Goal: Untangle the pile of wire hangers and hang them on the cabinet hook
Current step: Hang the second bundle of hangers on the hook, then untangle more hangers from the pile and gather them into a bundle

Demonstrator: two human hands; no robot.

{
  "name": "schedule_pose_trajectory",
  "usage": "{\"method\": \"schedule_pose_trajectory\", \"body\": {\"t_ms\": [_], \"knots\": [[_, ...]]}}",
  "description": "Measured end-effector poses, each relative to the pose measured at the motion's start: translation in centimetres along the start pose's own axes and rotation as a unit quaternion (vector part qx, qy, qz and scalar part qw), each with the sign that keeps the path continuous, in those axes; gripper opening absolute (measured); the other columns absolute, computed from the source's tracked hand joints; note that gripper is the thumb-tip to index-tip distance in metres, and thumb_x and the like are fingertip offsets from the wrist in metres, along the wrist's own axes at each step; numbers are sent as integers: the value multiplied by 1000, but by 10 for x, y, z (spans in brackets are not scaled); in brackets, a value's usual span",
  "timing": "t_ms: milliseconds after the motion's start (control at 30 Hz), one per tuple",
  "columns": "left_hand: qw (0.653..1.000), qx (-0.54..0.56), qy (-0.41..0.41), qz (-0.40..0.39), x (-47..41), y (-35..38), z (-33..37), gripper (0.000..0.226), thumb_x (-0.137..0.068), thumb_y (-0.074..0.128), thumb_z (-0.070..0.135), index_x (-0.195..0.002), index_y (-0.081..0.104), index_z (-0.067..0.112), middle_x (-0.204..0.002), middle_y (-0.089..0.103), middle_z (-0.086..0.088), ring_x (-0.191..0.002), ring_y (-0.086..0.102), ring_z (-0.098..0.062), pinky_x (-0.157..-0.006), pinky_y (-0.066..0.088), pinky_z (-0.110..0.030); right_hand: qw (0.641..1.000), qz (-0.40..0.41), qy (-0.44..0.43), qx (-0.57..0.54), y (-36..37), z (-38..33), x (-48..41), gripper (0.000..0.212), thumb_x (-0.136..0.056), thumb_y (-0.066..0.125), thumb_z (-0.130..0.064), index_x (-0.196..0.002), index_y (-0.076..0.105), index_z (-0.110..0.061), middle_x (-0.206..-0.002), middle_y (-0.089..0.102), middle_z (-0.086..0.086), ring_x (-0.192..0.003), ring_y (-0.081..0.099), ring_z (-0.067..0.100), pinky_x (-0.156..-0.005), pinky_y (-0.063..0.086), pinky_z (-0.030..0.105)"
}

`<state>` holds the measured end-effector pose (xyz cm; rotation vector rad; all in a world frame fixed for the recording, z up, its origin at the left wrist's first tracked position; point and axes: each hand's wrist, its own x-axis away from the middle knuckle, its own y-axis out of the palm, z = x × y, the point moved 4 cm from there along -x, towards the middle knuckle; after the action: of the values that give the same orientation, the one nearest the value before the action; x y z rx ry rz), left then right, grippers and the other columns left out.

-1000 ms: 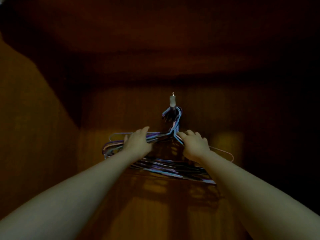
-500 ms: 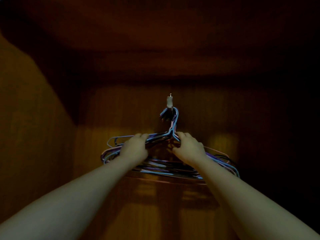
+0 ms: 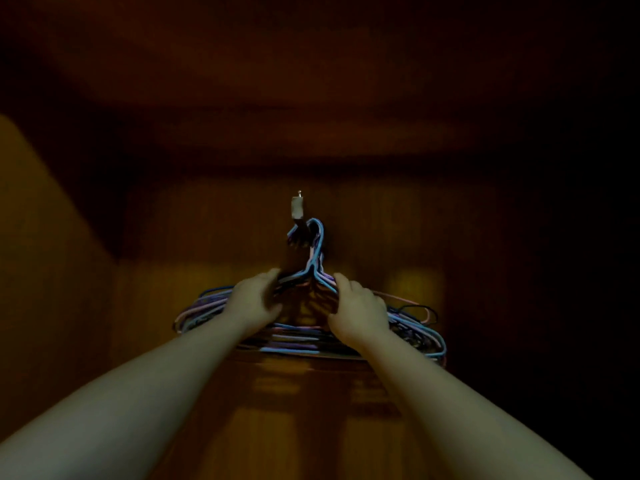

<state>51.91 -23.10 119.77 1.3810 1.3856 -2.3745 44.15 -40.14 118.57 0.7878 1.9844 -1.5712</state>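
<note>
Two hands: both raised to the hanger bundle
Wire hangers [image 3: 313, 336]: blue and pink, hung by their necks on the cabinet hook [image 3: 297, 207]
Left hand [image 3: 254, 303]: blurred — grip cannot be told
Right hand [image 3: 358, 311]: fingers curled over the right shoulder wires

Blue-and-pink wire hangers [image 3: 304, 337] (bunched) — on cabinet hook [image 3: 297, 207]

Wire hangers [image 3: 313, 271] hang bunched on the cabinet hook [image 3: 297, 206]; left hand [image 3: 254, 303] and right hand [image 3: 358, 315] grip their shoulders
</note>
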Motion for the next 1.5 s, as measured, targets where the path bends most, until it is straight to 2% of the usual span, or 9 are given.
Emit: {"method": "schedule_pose_trajectory", "body": {"t_ms": [133,267,433,767,900,967,1033,1233,1500], "knots": [[999,-36,-17,18,4,-5,7,56,-86,58,23,-138,38,19,-131,54,-9,-117,51,-28,-94,39,-33,1000,15,6,6,-6,-1,11,76,-84,57,-27,-147,15,-23,-146,36,3,-137,30,22,-115,12,49],[993,-87,-75,4,27,-18,16,75,-89,56,38,-148,15,17,-154,23,-5,-143,16,-22,-115,11,-45,998,55,33,-13,-19,-4,33,75,-84,54,-33,-147,16,-21,-154,22,-2,-143,14,16,-115,-1,51],[991,43,-87,87,92,-54,28,61,-91,51,27,-145,25,15,-147,35,-5,-135,32,-23,-111,28,-41,986,132,52,-91,-41,-25,78,52,-85,51,-29,-135,39,-23,-136,45,-6,-130,36,15,-117,11,45],[989,128,-58,56,275,-142,51,32,-92,43,28,-118,59,17,-114,62,-2,-106,56,-21,-94,42,-40,988,76,88,-101,-85,-112,246,24,-91,43,-26,-111,58,-23,-99,67,-2,-102,58,19,-102,29,39],[989,138,-45,34,364,-169,54,26,-95,43,23,-111,63,17,-101,63,2,-95,58,-17,-90,45,-41,987,21,107,-115,-94,-149,341,28,-95,42,-28,-117,57,-21,-103,65,-4,-98,60,14,-102,39,37],[990,135,-46,8,407,-174,55,28,-96,41,24,-113,62,16,-105,64,2,-99,57,-17,-91,44,-42,982,-43,127,-132,-88,-157,386,32,-96,42,-28,-124,55,-18,-116,62,-1,-102,58,13,-90,45,25],[993,106,-51,-30,447,-172,55,30,-97,39,27,-117,59,18,-111,63,2,-106,55,-16,-95,42,-39,975,-105,147,-132,-77,-160,428,34,-97,42,-27,-127,53,-16,-126,58,0,-110,56,13,-84,42,19],[988,54,-78,-119,554,-141,65,33,-97,37,31,-121,57,18,-116,62,0,-108,54,-19,-90,38,-34,953,-176,204,-141,-41,-162,537,36,-97,42,-30,-129,51,-16,-128,57,3,-114,55,19,-91,46,28],[969,73,-140,-188,678,-42,100,26,-94,45,27,-110,61,15,-100,64,-9,-88,58,-27,-70,45,-35,921,-201,283,-175,19,-115,673,29,-95,42,-28,-116,59,-21,-106,65,1,-94,61,17,-86,51,37]]}}
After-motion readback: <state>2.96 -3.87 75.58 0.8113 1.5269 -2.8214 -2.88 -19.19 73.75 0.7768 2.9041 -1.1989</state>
